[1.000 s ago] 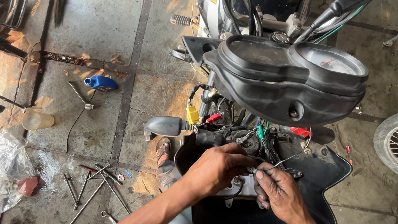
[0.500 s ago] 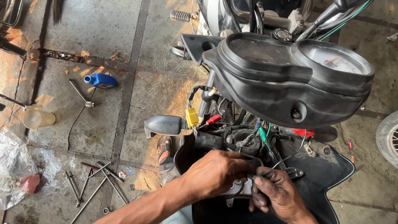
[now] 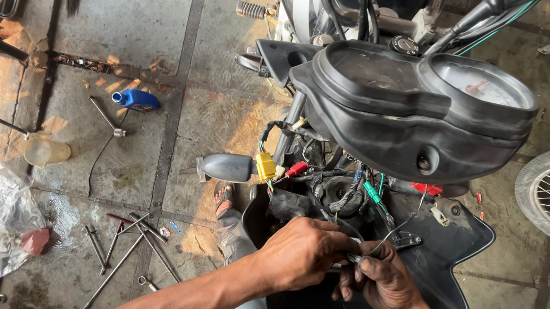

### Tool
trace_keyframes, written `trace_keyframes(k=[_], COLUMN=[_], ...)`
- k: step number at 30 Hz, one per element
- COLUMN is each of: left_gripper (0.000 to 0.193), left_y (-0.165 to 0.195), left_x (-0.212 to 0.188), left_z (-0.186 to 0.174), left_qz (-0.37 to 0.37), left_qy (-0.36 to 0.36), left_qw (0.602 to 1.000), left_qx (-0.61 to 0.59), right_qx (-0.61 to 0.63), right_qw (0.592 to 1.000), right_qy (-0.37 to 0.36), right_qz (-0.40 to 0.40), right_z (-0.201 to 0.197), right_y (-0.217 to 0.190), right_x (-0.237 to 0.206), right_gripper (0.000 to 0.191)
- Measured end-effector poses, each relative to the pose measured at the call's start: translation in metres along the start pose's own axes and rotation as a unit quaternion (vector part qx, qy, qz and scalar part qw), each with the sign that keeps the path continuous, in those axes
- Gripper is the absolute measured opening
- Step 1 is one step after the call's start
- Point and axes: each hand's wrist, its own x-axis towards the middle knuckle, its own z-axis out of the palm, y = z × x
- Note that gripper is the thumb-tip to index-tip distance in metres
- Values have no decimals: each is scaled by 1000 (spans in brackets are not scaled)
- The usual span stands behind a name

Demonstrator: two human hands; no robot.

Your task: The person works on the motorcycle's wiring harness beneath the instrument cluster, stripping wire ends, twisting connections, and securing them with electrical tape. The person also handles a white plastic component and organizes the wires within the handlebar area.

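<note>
Low in the frame's middle, the left hand (image 3: 304,252) and right hand (image 3: 381,281) both pinch a thin wire (image 3: 396,227) closed-fingered, under the black instrument cluster (image 3: 416,106). A yellow connector (image 3: 265,166) and turn signal (image 3: 226,167) crowd just above-left; spanners (image 3: 122,246) and a blue bottle (image 3: 137,99) lie on the floor at left.

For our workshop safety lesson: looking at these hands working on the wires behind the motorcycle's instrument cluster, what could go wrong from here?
1. Both hands, left hand and right hand, pinch a thin wire amid a dense bundle of loose connectors; a wrong joint or short seems possible.
2. The instrument cluster hangs tilted just above the hands and might sag onto them.
3. Long tools lie scattered on the floor near a sandalled foot: a likely trip hazard.
</note>
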Motion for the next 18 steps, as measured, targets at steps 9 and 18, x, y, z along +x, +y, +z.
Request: trace_keyframes(k=[9, 18], left_gripper=[26, 28], left_y=[-21, -19], left_x=[19, 33], left_z=[6, 7], left_qz=[-6, -191], left_qy=[85, 98], left_qw=[996, 956], left_qx=[-38, -201], right_qx=[-144, -617], right_qw=[962, 673], right_qy=[230, 253], right_qz=[-37, -319], right_z=[18, 64], right_y=[-18, -61], right_x=[15, -20], right_gripper=[30, 37])
